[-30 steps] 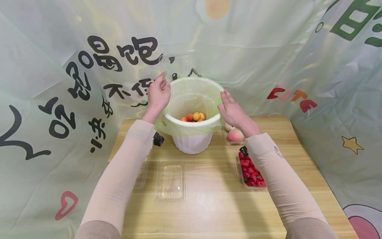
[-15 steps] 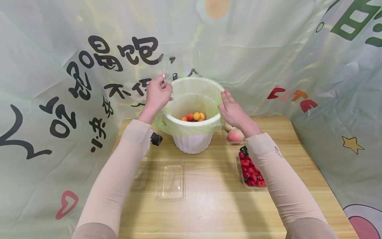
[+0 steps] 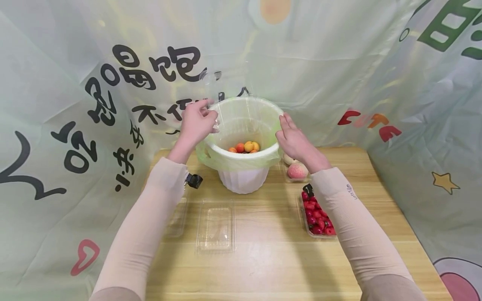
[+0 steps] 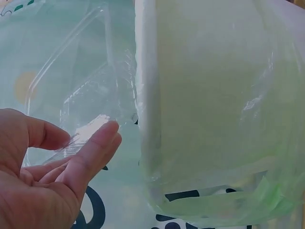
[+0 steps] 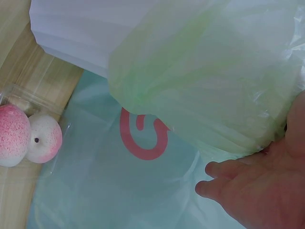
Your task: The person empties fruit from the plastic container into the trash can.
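My left hand (image 3: 197, 121) pinches the edge of a clear plastic fruit box (image 4: 88, 95), seen best in the left wrist view. The box is held over the back left rim of a white trash bin (image 3: 242, 179); its see-through outline is faint in the head view. A pale green bag (image 3: 211, 161) lines the bin and folds over its rim. Several orange and yellow apricots (image 3: 248, 146) lie inside. On the right, my right hand (image 3: 295, 140) rests against the bin's rim and liner, fingers fairly straight; its thumb is hard to make out in the right wrist view.
Clear plastic boxes (image 3: 215, 228) lie front left on the wooden table (image 3: 263, 267). A box of red strawberries (image 3: 316, 217) sits under my right forearm, with peaches (image 3: 297, 170) in a box behind it. A printed cloth (image 3: 320, 62) stands close behind the bin.
My left hand has moved slightly left and down, and the clear box in it has tilted and lowered toward the bin. My right hand stays on the rim.
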The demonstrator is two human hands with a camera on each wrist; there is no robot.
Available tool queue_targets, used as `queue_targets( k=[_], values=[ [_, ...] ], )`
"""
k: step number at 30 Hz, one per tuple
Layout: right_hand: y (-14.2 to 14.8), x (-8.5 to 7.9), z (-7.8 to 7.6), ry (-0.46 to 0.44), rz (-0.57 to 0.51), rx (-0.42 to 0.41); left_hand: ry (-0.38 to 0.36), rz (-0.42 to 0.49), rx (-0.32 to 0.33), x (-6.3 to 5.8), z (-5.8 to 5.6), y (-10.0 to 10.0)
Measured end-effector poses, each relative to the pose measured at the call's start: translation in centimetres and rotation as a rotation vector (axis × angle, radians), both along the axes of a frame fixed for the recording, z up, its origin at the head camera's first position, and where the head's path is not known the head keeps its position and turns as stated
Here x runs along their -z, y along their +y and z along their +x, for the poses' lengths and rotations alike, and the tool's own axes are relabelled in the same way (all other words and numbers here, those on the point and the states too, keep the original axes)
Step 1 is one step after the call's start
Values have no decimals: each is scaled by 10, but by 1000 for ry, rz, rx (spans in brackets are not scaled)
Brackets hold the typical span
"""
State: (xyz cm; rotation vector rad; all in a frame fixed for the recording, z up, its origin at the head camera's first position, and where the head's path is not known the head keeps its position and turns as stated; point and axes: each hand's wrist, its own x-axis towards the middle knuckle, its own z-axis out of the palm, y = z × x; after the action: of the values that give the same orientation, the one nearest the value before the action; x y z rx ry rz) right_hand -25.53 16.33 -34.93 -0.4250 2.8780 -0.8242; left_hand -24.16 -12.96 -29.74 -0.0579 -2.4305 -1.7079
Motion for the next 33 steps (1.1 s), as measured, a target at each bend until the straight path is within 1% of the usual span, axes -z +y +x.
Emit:
queue_targets(
  k=[6, 9, 11, 17, 20, 23, 28, 30, 33],
  values=[
    [0, -1, 1, -2, -1, -2, -1, -41, -2, 0, 7, -5],
    [0, -1, 1, -6, 0, -4, -2, -64, 3, 0, 13, -6],
    [0, -1, 1, -9, -2, -3, 6, -93, 3, 0, 18, -7],
    [1, 1, 0, -9, -11, 4, 52, -235, -14, 2, 32, -4],
    [1, 1, 0, -8, -9, 2, 64, -274, -12, 3, 38, -1],
    [1, 1, 0, -9, -11, 1, 66, -267, 11, 4, 43, 2],
    [0, 1, -1, -8, -14, -2, 65, -188, 64, 5, 51, 6],
    [0, 2, -1, -8, -13, -3, 67, -167, 76, 5, 53, 6],
    [0, 1, -1, -7, -14, -3, 68, -160, 80, 5, 57, 7]
  ],
)
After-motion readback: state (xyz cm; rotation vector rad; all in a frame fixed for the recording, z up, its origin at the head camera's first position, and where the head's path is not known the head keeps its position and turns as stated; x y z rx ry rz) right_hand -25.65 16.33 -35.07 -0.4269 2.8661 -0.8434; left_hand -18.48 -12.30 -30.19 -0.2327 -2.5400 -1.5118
